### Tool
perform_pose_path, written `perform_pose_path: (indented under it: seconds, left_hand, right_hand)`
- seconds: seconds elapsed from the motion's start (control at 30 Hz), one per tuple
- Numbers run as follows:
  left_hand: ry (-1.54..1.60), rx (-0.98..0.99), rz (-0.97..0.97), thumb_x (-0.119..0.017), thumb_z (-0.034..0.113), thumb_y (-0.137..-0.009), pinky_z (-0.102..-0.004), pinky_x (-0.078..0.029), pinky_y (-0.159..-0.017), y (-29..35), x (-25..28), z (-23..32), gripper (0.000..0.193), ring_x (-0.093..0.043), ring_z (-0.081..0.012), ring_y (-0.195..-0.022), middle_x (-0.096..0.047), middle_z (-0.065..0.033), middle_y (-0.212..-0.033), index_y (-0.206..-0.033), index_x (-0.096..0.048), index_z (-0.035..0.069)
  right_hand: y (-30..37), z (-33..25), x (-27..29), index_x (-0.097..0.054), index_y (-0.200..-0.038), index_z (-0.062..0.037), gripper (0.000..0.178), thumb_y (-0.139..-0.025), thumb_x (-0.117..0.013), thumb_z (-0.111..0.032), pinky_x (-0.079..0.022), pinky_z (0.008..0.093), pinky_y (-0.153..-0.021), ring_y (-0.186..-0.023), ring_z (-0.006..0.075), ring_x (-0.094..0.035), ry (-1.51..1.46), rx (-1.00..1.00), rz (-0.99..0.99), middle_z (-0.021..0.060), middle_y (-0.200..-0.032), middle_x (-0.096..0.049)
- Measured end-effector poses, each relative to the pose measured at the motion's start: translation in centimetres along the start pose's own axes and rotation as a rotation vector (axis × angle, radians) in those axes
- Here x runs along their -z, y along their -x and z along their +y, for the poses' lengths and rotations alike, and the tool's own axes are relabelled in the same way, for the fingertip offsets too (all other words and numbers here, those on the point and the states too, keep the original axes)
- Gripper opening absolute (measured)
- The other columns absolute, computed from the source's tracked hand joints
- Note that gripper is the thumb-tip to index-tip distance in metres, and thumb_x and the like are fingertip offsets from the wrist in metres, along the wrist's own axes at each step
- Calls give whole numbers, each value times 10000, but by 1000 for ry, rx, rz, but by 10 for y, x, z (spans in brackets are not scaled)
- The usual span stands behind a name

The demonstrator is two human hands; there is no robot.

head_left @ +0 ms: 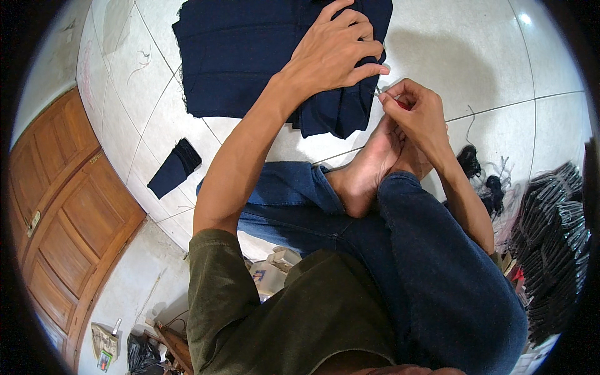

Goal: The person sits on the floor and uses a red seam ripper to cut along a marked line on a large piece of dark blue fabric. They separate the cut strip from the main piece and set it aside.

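Observation:
Dark navy fabric (244,75) with frayed edges lies on the floor in front of me, its right part folded in layers. My left hand (337,53) rests on the fabric's right part, fingers spread and partly bent, thumb stretched toward the right edge. Just below that thumb, my right hand (417,112) is closed around a small red-handled tool (404,105). Its thin metal tip points left at the fabric's edge; most of it is hidden in the fingers, so its exact kind cannot be made out. My bare feet (369,165) are directly below the right hand.
A small folded navy piece (175,167) lies on the white tiles at the left. Clumps of black thread (469,161) sit right of my feet, beside a large stack of dark, shiny strips or packets (550,237). A wooden door (69,212) stands at the far left.

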State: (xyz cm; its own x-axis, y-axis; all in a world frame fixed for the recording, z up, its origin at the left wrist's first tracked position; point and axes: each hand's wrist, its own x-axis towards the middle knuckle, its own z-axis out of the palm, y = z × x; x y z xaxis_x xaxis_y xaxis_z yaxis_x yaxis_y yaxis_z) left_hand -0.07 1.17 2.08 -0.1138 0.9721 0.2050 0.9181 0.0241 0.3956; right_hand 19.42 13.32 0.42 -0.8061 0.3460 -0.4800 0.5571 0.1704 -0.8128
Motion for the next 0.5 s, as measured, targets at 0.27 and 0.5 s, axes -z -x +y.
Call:
perform_pose_path:
  seconds: [0.27, 0.5]
  left_hand:
    - [-58, -35, -45, -735, 376, -876, -509, -318, -1179, -1, -1, 1, 277, -579, -262, -1114, -649, -72, -987, -946, -731, 108]
    - [-132, -205, -272, -753, 383, -845, -449, -347, -1215, 27, 10, 25, 281, -584, -263, -1136, -625, -66, -1000, -927, -719, 116]
  right_hand:
    - [-2, 1, 5, -737, -911, -19, 289, -859, -783, -299, -559, 319, -691, -734, 236, -755, 34, -51, -13, 152, -769, -754]
    - [2, 27, 49, -714, -921, -17, 239, -906, -743, -253, -470, 273, -635, -675, 84, -587, -63, -21, 21, 34, -706, -671]
